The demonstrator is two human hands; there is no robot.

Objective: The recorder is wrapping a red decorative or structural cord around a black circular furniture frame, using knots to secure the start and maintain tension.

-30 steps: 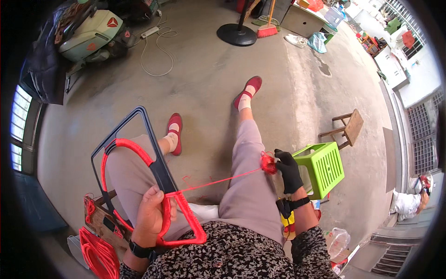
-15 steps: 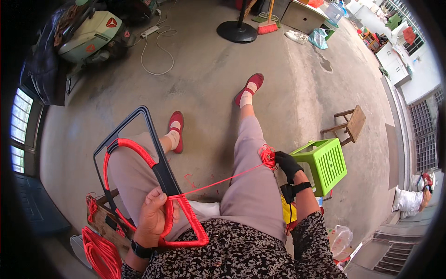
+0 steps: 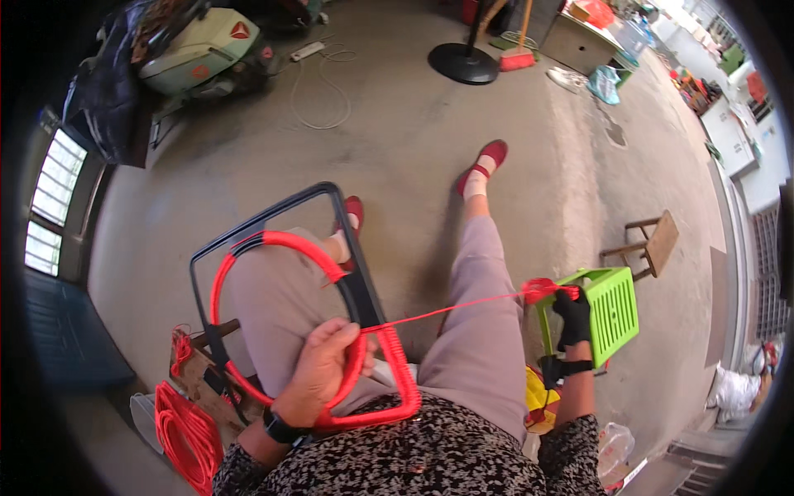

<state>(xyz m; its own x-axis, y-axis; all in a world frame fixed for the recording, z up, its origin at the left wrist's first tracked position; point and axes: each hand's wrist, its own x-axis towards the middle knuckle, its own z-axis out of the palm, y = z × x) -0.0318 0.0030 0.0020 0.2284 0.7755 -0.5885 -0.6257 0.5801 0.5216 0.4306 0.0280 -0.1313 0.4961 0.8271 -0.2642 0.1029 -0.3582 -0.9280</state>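
My left hand point(image 3: 318, 372) is clamped on the black frame point(image 3: 273, 217) that rests across my lap, fingers curled round the red cord binding point(image 3: 273, 244) where it crosses the frame's right bar. The binding loops from above my knuckles, round the left side of the frame and back under my palm toward my body. A second ago this hand sat lower and closer to my waist; now it lies a little higher on the bar, and the frame has tipped so its far corner points further away from me.

My right hand point(image 3: 572, 318), in a black glove, is closed on a small red bundle of cord point(image 3: 542, 289) held out past my right knee. A taut red strand point(image 3: 451, 310) runs from that bundle straight across my right thigh to my left fingers. Earlier the right hand was nearer my knee and the strand shorter; now the arm is stretched further out, and my hands are well apart.

Just beyond the gloved hand stands a green plastic crate point(image 3: 616, 302), its edge touching or almost touching my glove. A wooden stool point(image 3: 653, 244) sits past the crate. Below my left wrist, on the floor, lies a coil of red cord point(image 3: 186, 434).
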